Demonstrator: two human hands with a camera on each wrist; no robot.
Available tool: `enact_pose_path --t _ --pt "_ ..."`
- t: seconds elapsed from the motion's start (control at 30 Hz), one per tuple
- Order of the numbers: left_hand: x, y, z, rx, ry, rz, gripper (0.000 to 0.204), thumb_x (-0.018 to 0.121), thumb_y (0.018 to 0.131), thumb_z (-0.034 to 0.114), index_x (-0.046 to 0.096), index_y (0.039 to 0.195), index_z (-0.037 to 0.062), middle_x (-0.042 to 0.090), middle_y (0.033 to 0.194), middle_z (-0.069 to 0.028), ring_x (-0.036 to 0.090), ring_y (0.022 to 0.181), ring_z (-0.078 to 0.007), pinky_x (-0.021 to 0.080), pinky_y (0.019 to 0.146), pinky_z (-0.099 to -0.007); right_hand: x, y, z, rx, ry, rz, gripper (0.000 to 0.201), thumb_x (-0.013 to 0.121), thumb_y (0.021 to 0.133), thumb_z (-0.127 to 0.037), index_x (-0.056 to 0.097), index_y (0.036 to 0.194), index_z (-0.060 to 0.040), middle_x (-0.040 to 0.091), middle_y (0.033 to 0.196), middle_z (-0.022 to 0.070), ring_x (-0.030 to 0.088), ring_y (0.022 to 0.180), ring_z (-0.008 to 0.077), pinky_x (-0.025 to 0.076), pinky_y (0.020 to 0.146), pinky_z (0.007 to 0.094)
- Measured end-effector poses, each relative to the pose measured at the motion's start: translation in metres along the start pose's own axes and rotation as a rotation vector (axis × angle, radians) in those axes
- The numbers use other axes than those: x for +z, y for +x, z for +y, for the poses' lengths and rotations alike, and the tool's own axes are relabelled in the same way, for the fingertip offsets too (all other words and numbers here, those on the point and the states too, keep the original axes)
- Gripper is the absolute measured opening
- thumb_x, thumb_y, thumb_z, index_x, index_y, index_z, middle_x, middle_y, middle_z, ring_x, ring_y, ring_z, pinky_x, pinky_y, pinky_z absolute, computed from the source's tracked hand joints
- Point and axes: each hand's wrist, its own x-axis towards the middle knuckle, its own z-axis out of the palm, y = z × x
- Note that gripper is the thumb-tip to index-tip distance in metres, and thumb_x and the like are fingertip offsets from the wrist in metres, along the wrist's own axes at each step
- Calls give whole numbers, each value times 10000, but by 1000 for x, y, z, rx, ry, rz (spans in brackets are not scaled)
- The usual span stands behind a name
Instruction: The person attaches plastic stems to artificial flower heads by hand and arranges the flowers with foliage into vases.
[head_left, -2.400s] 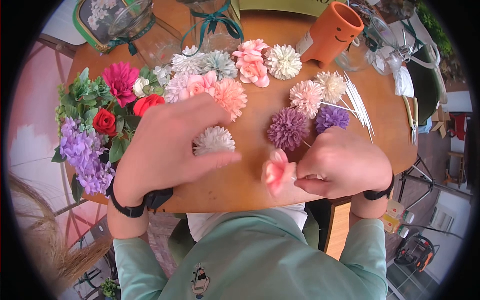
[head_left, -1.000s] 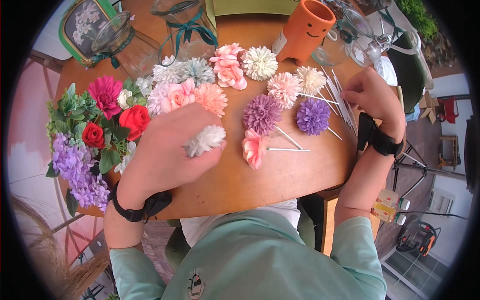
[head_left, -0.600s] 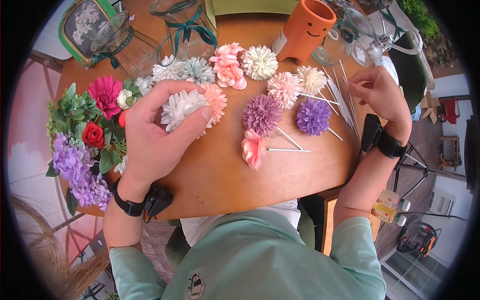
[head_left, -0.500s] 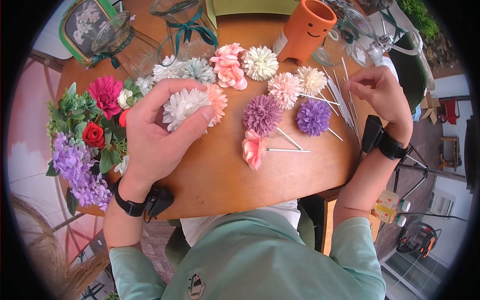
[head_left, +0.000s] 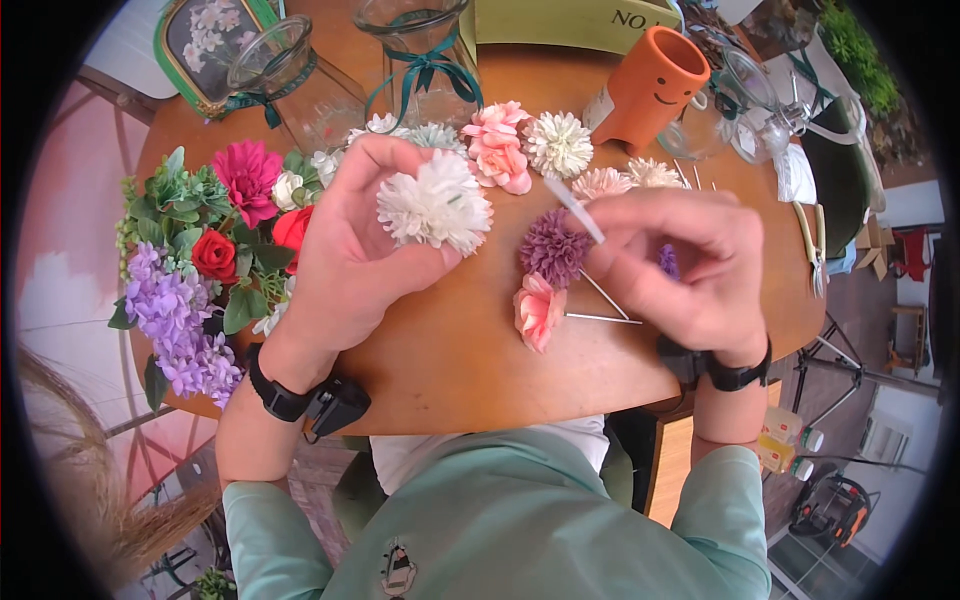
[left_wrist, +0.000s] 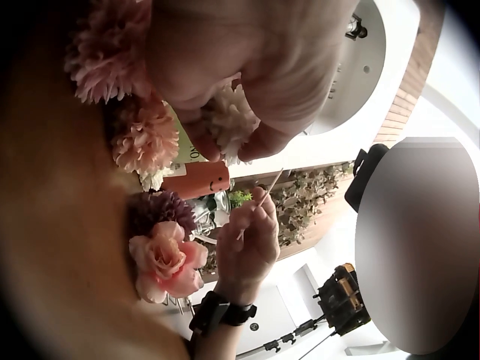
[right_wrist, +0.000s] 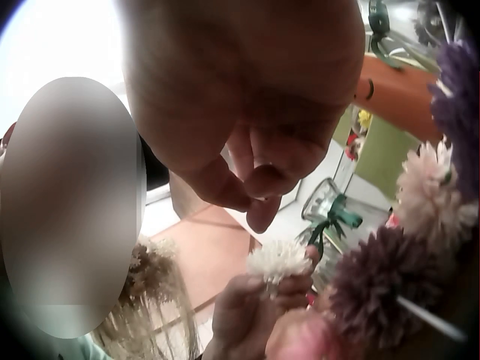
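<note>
"NO." on green panel [head_left: 560,25], bottle labels [head_left: 776,452] unreadable

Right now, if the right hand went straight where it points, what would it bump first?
Probably the white flower held in the left hand. The stick that the right hand pinches would likely touch it first. Depth is hard to judge, so it might just miss.

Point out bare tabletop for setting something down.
Largest: front of the table, between the left hand and pink flower. Smaller: a strip between the right hand and pliers. Crowded: left, with red roses and lilac blossoms; back, with vases and orange pot.
</note>
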Motion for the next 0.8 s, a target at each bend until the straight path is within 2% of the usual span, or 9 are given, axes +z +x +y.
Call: enact_pose_path --t 0.03,0.1,0.23,0.33,0.4,0.43,0.5,0.7,0.8 --pt "-1 0 0 -1 0 1 534 704 822 -135 495 1277 51 577 1288 -72 625 1130 -142 534 967 -312 4 0 1 -39 -46 -49 194 747 880 8 793 1068 -10 720 731 -5 522 524 7 363 480 207" --pt "-3 0 -1 3 40 -27 515 677 802 -72 487 1262 59 578 1421 -211 635 1266 -274 544 1062 -398 16 -1 4 -42 -13 -25 161 747 874 5 791 1027 -21 713 709 -4 502 491 14 343 459 214" --pt "1 0 5 -34 -4 -11 458 631 821 -40 497 1251 44 559 1445 -214 615 1316 -307 510 1125 -428 28 -1 10 -46 11 0 118 766 893 -7 786 1009 -11 718 711 11 520 479 41 366 452 236" --pt "0 -1 5 -39 -29 -9 421 603 879 8 500 1286 34 595 1394 -197 651 1248 -297 564 1048 -427 35 0 10 -52 75 39 109 768 912 -4 782 1020 9 719 716 31 595 505 74 419 465 258" --pt "-7 -2 1 -106 -191 -63 408 575 935 56 497 1334 20 633 1324 -182 689 1147 -282 618 908 -411 33 2 6 -127 3 1 109 752 923 16 781 1027 34 719 725 53 672 555 113 478 494 270" --pt "-8 -2 1 -109 -191 -63 408 575 935 56 497 1334 20 633 1324 -182 689 1147 -282 618 908 -411 30 3 5 -126 5 2 109 752 923 16 781 1027 34 719 725 53 672 555 113 478 494 270" --pt "-7 -2 1 -117 -208 -58 392 548 1002 122 492 1372 7 654 1269 -175 707 1065 -262 628 771 -380 25 5 2 -191 -155 -69 114 738 923 37 784 1027 47 712 725 63 709 592 134 504 514 263" --pt "-8 -3 -1 -133 -191 -51 393 539 1051 187 494 1393 -1 667 1250 -179 714 1031 -244 621 733 -356 27 4 1 -129 -86 -71 122 752 909 29 790 1024 43 692 701 59 694 573 136 499 521 274" --pt "-6 -3 1 -144 -184 -52 380 535 1048 166 499 1386 -6 674 1241 -179 717 1004 -241 618 730 -355 27 4 1 -125 -122 -67 123 760 901 25 792 1019 41 687 695 61 690 568 142 497 518 277"
